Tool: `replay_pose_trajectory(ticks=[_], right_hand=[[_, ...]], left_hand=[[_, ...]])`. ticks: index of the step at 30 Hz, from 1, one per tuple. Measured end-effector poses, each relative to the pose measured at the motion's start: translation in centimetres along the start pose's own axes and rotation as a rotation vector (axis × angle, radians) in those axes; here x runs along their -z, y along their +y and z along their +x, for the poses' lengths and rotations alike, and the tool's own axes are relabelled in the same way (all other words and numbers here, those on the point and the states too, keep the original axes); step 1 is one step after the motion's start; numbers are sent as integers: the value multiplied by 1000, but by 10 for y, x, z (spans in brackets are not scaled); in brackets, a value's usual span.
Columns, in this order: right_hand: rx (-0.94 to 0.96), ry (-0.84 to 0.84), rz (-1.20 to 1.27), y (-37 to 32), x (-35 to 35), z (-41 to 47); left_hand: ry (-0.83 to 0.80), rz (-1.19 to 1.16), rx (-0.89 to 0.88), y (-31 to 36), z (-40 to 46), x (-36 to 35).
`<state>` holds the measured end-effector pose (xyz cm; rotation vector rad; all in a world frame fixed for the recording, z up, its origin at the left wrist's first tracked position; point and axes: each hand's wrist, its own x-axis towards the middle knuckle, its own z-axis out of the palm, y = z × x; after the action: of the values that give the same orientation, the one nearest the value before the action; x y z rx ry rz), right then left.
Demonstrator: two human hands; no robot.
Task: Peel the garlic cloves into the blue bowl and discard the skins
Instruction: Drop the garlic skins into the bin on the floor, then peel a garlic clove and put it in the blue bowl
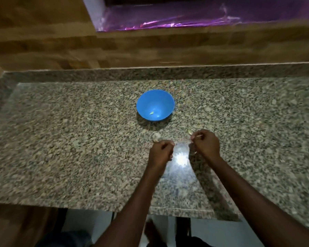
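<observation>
One peeled clove point(151, 113) visible inside blue bowl point(155, 105), near its bottom; judged early stage of task. Bowl stands on granite counter point(61, 139). Nearer person than bowl: left hand point(161, 152) curled, fingers closed; contents not discernible. Pale garlic piece point(156, 137) lies just beyond left hand, between it and bowl. Right hand point(205, 143) curled, pinching small pale item point(198, 136), likely skin or clove; blurred. Another pale scrap point(190, 131) beside right hand. Remaining: peel rest, discard skins.
</observation>
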<state>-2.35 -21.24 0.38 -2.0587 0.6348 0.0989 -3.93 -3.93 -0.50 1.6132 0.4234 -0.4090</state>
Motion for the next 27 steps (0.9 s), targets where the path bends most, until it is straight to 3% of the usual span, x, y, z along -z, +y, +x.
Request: replay_pose_trajectory(ticks=[5,8,11,18,22,27], right_hand=[[210,26,-384,-6,-7,25],[345,8,-432,-2,-14,35],[321,-1,-318,-16,-14,39],[604,86,-168,-77,-33,40],[670,32,-279,-109,-65,52],[618,-53,-431,-118,-82,59]], left_hand=[[46,360,-197,-2,2,-6],[47,243,-190,9,6,3],[110,96,-171,15,12,24],[235,90,-127,13,18,61],[261,108,-115,8,26,67],[256,128,-105,10,44,77]])
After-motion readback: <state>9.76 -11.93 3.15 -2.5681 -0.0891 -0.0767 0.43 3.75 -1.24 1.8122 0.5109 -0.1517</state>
